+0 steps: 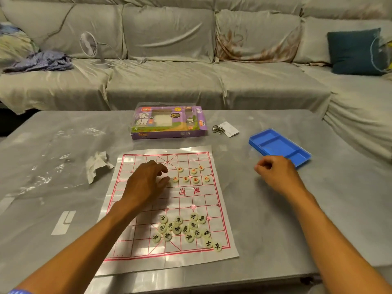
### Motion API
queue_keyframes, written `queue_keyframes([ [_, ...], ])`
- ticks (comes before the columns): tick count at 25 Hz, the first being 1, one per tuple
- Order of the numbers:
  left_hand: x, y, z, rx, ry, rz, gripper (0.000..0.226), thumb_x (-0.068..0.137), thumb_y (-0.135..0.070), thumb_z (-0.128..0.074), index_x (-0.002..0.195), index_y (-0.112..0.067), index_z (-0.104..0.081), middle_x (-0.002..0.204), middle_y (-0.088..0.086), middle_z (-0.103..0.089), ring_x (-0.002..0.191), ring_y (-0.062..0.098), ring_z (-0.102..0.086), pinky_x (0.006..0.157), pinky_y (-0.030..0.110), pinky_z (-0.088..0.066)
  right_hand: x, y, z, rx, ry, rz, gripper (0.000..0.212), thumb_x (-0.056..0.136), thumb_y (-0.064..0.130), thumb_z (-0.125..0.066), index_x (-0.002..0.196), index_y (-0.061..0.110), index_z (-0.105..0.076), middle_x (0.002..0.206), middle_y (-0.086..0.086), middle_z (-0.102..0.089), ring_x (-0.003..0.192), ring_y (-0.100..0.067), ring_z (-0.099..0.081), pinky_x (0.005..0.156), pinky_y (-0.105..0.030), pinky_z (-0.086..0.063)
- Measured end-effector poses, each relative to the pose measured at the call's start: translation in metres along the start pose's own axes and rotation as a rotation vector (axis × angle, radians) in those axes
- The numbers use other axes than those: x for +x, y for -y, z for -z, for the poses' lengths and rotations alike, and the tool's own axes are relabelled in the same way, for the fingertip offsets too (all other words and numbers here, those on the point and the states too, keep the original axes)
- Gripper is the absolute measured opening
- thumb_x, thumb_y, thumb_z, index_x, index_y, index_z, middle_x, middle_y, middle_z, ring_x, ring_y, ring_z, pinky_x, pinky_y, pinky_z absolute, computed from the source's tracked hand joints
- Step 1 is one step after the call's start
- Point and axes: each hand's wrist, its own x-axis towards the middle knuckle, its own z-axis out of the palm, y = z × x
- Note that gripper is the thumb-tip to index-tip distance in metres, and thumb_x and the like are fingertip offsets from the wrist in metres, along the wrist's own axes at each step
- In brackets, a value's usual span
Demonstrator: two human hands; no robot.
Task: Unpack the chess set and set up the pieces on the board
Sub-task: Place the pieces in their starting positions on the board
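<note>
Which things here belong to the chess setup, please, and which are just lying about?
Job: board, red pieces, black pieces, box, blue tray, left hand.
Lying about: tissue, keys, fan, cushion, plastic wrap.

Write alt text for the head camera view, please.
A person's left hand reaches among red-lettered pieces on a paper Chinese chess board; black-lettered pieces cluster nearer. The right hand hangs curled beside a blue tray.
</note>
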Motion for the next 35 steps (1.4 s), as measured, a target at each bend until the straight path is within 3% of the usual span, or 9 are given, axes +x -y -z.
queue_keyframes([
  [3, 0.005, -0.045, -0.017, -0.029, 0.021, -0.106, 0.025, 0.089, -0.033, -0.062, 0.111, -0.022, -0.066, 0.105, -0.002, -0.064, 0.089, 0.012, -0.055, 0.072, 0.026, -0.047, 0.002, -0.046, 0.025, -0.033, -0.128, -0.152, 0.017, 0.09, 0.015, -0.059, 0.105, 0.019, -0.066, 0.106, -0.001, -0.066, 0.089, -0.017, -0.059, 0.074, -0.03, -0.047],
  [8, 0.017, -0.14, -0.067, -0.077, 0.136, -0.288, 0.026, 0.093, -0.032, -0.055, 0.116, -0.024, -0.063, 0.113, -0.003, -0.061, 0.094, 0.012, -0.053, 0.075, 0.02, -0.041, -0.015, -0.082, 0.028, -0.054, 0.141, -0.165, 0.022, 0.08, 0.027, -0.07, 0.101, 0.024, -0.063, 0.1, 0.005, -0.061, 0.088, -0.012, -0.058, 0.069, -0.025, -0.044],
  [11, 0.029, -0.186, -0.099, -0.105, 0.258, -0.344, 0.032, 0.095, -0.032, -0.052, 0.125, -0.024, -0.056, 0.127, 0.0, -0.055, 0.109, 0.015, -0.051, 0.084, 0.021, -0.04, -0.015, -0.089, 0.025, -0.088, 0.124, -0.107, 0.016, 0.082, 0.027, -0.071, 0.096, 0.024, -0.064, 0.095, 0.007, -0.06, 0.082, -0.006, -0.056, 0.065, -0.019, -0.042],
  [14, 0.035, -0.216, -0.129, -0.162, 0.348, -0.282, 0.049, 0.093, -0.036, -0.053, 0.139, -0.026, -0.039, 0.141, -0.001, -0.042, 0.12, 0.018, -0.043, 0.095, 0.028, -0.039, -0.008, -0.097, 0.029, -0.062, 0.121, -0.118, 0.011, 0.083, 0.024, -0.071, 0.093, 0.025, -0.066, 0.087, 0.008, -0.062, 0.078, -0.007, -0.058, 0.067, -0.02, -0.048],
  [16, 0.042, -0.225, -0.145, -0.144, 0.348, -0.252, 0.05, 0.092, -0.042, -0.054, 0.137, -0.026, -0.04, 0.135, 0.001, -0.043, 0.116, 0.018, -0.041, 0.092, 0.029, -0.04, -0.001, -0.105, 0.032, -0.053, 0.099, -0.137, 0.009, 0.082, 0.023, -0.071, 0.089, 0.025, -0.067, 0.085, 0.007, -0.063, 0.077, -0.008, -0.06, 0.072, -0.025, -0.053],
  [21, 0.055, -0.224, -0.16, -0.237, 0.278, -0.174, 0.021, 0.091, -0.037, -0.058, 0.105, -0.022, -0.062, 0.105, -0.001, -0.054, 0.09, 0.012, -0.05, 0.072, 0.022, -0.046, 0.015, -0.116, 0.038, -0.045, 0.045, -0.195, 0.008, 0.081, 0.02, -0.071, 0.087, 0.023, -0.066, 0.084, 0.005, -0.064, 0.077, -0.01, -0.06, 0.073, -0.028, -0.055],
  [26, 0.055, -0.233, -0.16, -0.106, 0.317, -0.285, 0.049, 0.086, -0.056, -0.056, 0.128, -0.031, -0.049, 0.117, -0.005, -0.046, 0.101, 0.014, -0.046, 0.077, 0.026, -0.044, 0.02, -0.115, 0.031, -0.076, 0.059, -0.137, 0.023, 0.081, 0.03, -0.074, 0.099, 0.024, -0.061, 0.096, 0.006, -0.059, 0.084, -0.01, -0.057, 0.075, -0.025, -0.05],
  [29, 0.057, -0.237, -0.161, -0.161, 0.333, -0.26, 0.032, 0.087, -0.05, -0.058, 0.11, -0.028, -0.061, 0.101, -0.004, -0.052, 0.089, 0.012, -0.048, 0.071, 0.022, -0.043, 0.018, -0.116, 0.028, -0.057, 0.07, -0.046, 0.036, 0.081, 0.034, -0.075, 0.114, 0.028, -0.061, 0.108, 0.005, -0.056, 0.094, -0.01, -0.055, 0.079, -0.023, -0.047],
  [35, 0.052, -0.22, -0.149, -0.34, 0.372, -0.209, 0.026, 0.095, -0.036, -0.052, 0.103, -0.016, -0.068, 0.093, -0.002, -0.063, 0.078, 0.008, -0.055, 0.067, 0.013, -0.043, 0.018, -0.116, 0.023, -0.065, 0.049, -0.011, 0.033, 0.081, 0.041, -0.074, 0.109, 0.028, -0.063, 0.104, 0.007, -0.058, 0.089, -0.009, -0.055, 0.074, -0.022, -0.046],
])
